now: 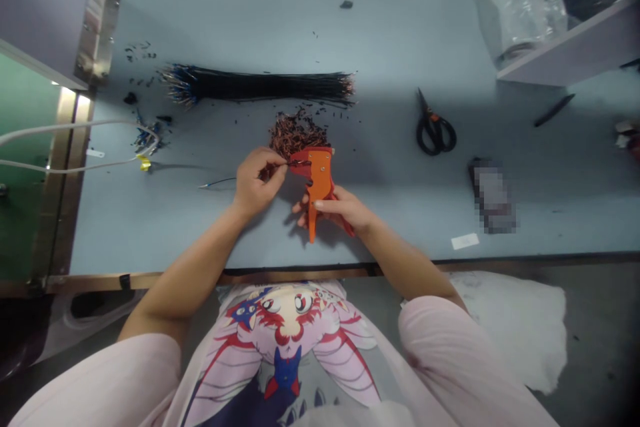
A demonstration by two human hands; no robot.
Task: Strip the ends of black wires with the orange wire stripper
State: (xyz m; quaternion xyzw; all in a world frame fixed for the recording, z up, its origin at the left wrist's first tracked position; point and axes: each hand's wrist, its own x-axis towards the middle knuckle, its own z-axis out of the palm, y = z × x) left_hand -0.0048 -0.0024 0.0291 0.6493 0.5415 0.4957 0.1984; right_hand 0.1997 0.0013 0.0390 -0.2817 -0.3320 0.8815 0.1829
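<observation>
My left hand (pixel 259 180) pinches a thin dark wire (pixel 220 181) between thumb and fingertips. The wire's blue-and-silver end sticks out to the left, and its other end lies in the red jaws of a wire stripper (pixel 320 177). My right hand (pixel 345 208) is wrapped round the orange and red handles of that tool. Just beyond the jaws sits a heap of small copper-coloured and dark scraps (pixel 295 133). Farther back lies a long bundle of black wires (pixel 265 85), with blue and metal ends at the left and copper ends at the right.
Black-handled scissors (pixel 435 132), a pixelated dark object (pixel 493 195), a white label (pixel 465 241) and a black pen-like object (pixel 554 110) lie at the right. Blue-ended bits (pixel 146 137) and a white cable loop (pixel 75 125) are at the left. Plastic bags (pixel 520 0) stand back right.
</observation>
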